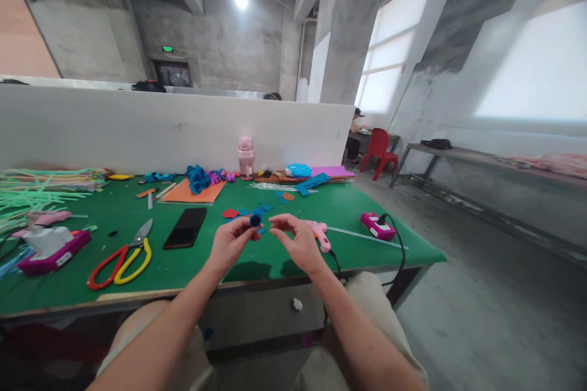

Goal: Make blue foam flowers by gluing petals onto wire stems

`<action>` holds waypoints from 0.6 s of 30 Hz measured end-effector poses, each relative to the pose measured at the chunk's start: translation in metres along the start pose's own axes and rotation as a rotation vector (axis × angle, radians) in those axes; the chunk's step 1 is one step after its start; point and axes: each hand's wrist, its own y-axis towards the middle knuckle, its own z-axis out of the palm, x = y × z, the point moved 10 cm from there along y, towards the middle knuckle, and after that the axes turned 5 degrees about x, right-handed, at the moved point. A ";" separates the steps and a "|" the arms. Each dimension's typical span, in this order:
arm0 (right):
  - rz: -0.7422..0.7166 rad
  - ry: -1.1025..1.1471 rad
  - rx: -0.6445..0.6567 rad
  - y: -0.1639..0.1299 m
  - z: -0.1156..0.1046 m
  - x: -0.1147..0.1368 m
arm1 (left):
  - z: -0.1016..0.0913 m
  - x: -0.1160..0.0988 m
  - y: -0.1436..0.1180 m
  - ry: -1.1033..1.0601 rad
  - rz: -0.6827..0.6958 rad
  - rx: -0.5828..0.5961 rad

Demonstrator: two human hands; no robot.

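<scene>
My left hand point(230, 243) pinches a small rolled blue felt piece point(255, 219) between thumb and fingertips, held above the green table point(206, 269). My right hand point(298, 241) hovers just right of it, thumb and fingers drawn close together, touching nothing that I can make out. A pink glue gun point(320, 233) lies on the table just behind my right hand. Loose blue and red felt cutouts point(238, 213) lie beyond my hands.
Red and yellow scissors point(121, 256) and a black phone point(185, 227) lie to the left. A pink box point(50, 250), green pipe cleaners point(41, 186), an orange sheet point(192, 192), a pink bottle point(246, 157) and a corded pink device point(376, 225) sit around. A white partition point(137, 128) backs the table.
</scene>
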 end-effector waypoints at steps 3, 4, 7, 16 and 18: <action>0.091 -0.047 -0.109 -0.001 -0.016 -0.015 | -0.008 -0.006 0.000 0.100 0.052 -0.047; 0.107 -0.048 -0.129 -0.001 -0.019 -0.018 | -0.009 -0.007 -0.001 0.130 0.070 -0.051; 0.107 0.041 -0.140 -0.001 -0.018 -0.019 | -0.006 -0.007 -0.001 0.197 0.121 -0.036; 0.214 0.172 -0.149 -0.001 -0.017 -0.032 | -0.008 -0.013 -0.002 0.348 0.185 -0.072; 0.249 0.193 -0.159 -0.001 -0.017 -0.042 | -0.010 -0.013 -0.002 0.333 0.177 -0.089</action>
